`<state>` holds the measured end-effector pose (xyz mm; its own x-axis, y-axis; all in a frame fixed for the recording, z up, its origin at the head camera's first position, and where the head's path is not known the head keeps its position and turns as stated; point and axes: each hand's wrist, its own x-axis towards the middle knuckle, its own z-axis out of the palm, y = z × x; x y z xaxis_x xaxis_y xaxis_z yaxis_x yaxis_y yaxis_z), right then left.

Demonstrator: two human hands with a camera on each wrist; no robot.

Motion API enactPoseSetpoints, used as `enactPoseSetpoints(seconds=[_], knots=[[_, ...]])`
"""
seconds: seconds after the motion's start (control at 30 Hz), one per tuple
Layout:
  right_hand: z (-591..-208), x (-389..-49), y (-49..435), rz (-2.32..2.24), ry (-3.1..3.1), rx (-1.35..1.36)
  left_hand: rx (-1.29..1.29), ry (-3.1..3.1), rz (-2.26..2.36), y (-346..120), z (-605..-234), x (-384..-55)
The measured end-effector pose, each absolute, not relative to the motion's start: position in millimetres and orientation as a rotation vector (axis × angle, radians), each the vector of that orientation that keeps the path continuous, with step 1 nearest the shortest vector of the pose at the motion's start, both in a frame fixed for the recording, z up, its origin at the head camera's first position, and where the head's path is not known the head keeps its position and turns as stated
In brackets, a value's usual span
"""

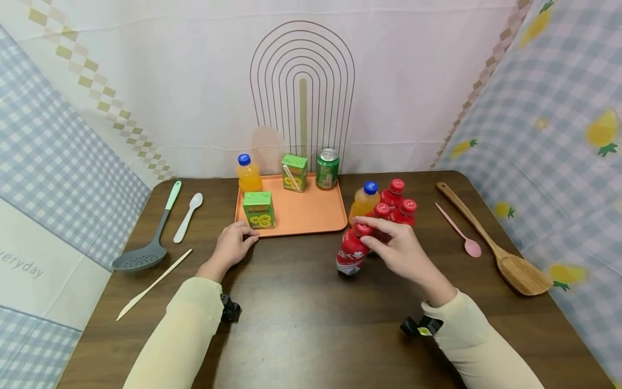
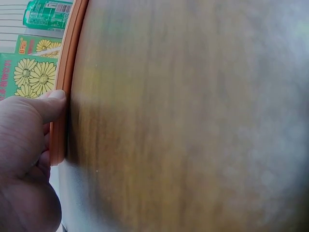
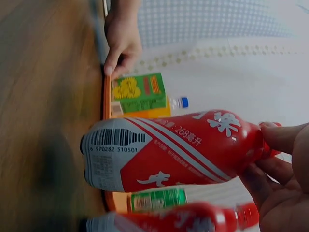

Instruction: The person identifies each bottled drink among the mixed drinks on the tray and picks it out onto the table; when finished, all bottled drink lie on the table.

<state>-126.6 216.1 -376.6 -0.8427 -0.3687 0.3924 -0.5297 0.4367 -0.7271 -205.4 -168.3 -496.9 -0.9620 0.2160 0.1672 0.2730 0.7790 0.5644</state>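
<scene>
My right hand [image 1: 400,248] pinches a red bottle [image 1: 352,253] by its neck, just under the cap. The bottle leans; whether its base touches the table cannot be told. In the right wrist view the bottle [image 3: 174,152] shows a barcode. My left hand [image 1: 232,246] grips the front left corner of an orange tray [image 1: 311,213], thumb on the rim [image 2: 67,72]. On the tray stand a green drink carton [image 1: 259,210] at front left, another carton [image 1: 294,174] with a straw, a green can [image 1: 328,170] and an orange juice bottle [image 1: 249,175] with a blue cap.
Right of the tray cluster another orange juice bottle [image 1: 365,201] and three red bottles [image 1: 394,194]. At left lie a slotted turner [image 1: 146,254], a white spoon [image 1: 188,217] and a pale stick [image 1: 154,283]. A pink spoon [image 1: 470,247] and wooden spatula [image 1: 520,273] lie at right.
</scene>
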Motion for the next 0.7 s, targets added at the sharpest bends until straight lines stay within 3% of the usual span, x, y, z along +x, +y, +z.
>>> enactPoseSetpoints(seconds=[0.13,0.7], knots=[[-362.3,-112.1,224.7,1.368,-2.533,0.768,-0.390,-2.876,-0.930,-169.5,-497.0,-205.4],[-372.7,-106.6,252.6,1.384,-2.529,0.700,-0.387,-2.880,-0.920,-169.1,-497.3,-205.6]])
